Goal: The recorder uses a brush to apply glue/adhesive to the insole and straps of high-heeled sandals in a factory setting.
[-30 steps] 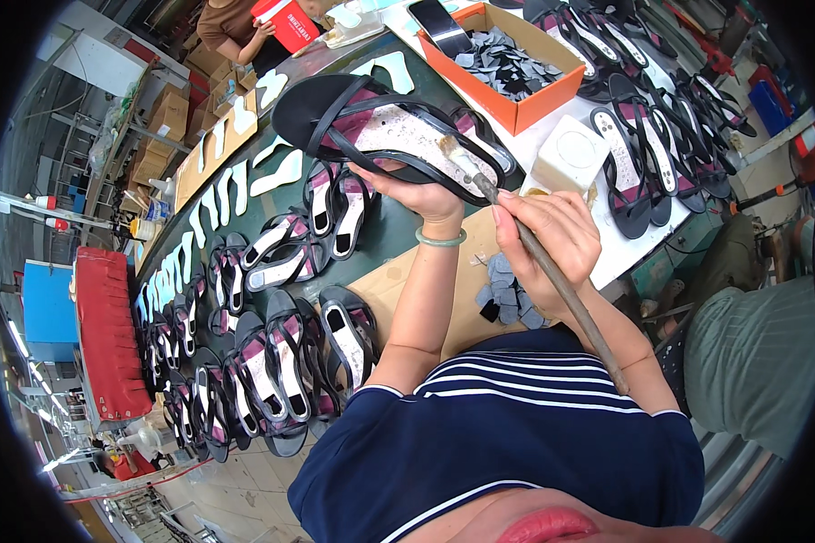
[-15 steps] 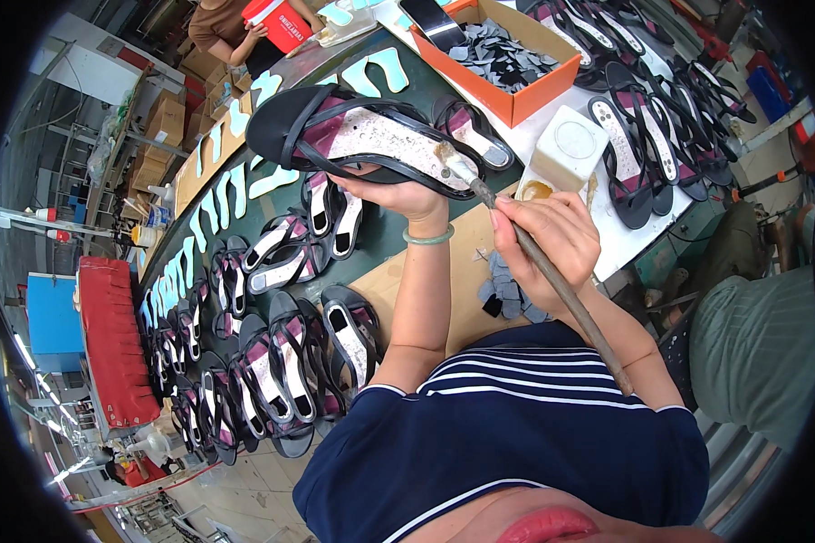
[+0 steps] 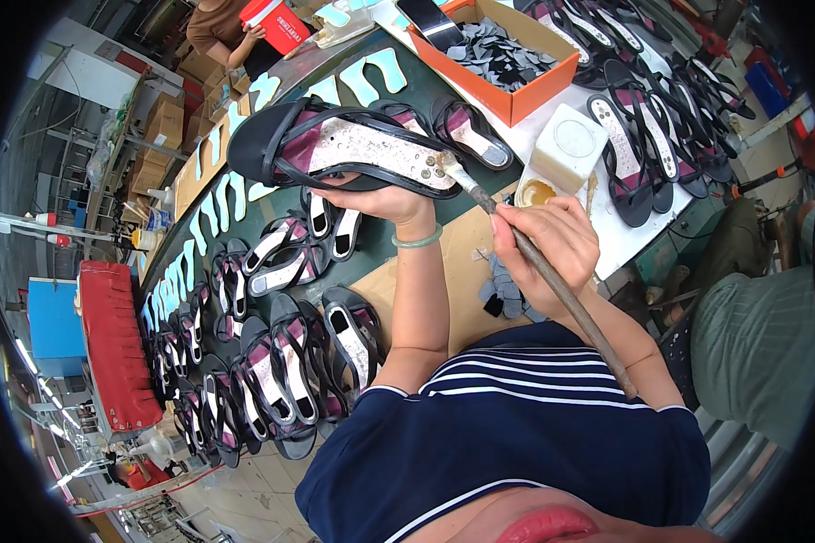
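Left hand (image 3: 385,197): gripped black strappy sandal with pale insole (image 3: 353,154), raised above the green workbench (image 3: 371,262).
Right hand (image 3: 552,240): clenched long wooden-handled brush (image 3: 552,276), tip at insole's toe.
Risk: glue could smear the straps if the brush strayed.

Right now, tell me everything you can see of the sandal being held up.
The sandal is a black strappy upper turned sole-side up, showing a pale, speckled insole board with maroon lining folded over its edges. It lies roughly level above the green table, its dark rounded end at picture left. The left hand grips it from below. The brush, held in the right hand, has its tip touching the end of the pale board at picture right.
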Available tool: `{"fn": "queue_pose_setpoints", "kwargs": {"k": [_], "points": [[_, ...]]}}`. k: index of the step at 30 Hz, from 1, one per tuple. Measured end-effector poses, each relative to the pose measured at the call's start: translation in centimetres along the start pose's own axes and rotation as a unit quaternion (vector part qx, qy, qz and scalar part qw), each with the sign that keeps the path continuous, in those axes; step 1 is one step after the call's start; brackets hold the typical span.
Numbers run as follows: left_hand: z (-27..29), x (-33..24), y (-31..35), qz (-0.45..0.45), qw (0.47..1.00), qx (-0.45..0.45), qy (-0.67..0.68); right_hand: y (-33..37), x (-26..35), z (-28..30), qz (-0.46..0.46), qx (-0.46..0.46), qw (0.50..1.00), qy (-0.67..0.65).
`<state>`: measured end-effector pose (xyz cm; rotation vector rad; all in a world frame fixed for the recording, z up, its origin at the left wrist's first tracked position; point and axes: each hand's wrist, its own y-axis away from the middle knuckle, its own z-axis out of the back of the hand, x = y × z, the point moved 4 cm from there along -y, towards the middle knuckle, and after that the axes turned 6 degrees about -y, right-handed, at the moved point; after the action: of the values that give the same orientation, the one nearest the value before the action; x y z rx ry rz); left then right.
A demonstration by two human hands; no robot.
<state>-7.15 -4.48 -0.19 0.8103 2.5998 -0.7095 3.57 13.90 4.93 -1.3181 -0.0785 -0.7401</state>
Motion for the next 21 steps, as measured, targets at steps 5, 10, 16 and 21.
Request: {"fn": "queue_pose_setpoints", "kwargs": {"k": [5, 10, 16, 21], "points": [[0.5, -0.1, -0.2, -0.007, 1.0, -0.01, -0.027, 0.0, 0.1, 0.0, -0.005, -0.003, 1.0, 0.0], [-0.5, -0.9, 0.0, -0.044, 0.997, -0.004, -0.059, 0.1, -0.1, 0.0, -0.004, -0.014, 1.0, -0.008], [0.1, -0.5, -0.1, -0.046, 0.997, 0.013, -0.064, -0.7, -1.0, 0.4, -0.098, 0.006, 0.993, -0.072], [2.0, 0.5, -1.3, -0.028, 0.998, 0.015, -0.055, -2.0, -4.4, 2.3, -0.308, -0.084, 0.901, -0.294]]}}
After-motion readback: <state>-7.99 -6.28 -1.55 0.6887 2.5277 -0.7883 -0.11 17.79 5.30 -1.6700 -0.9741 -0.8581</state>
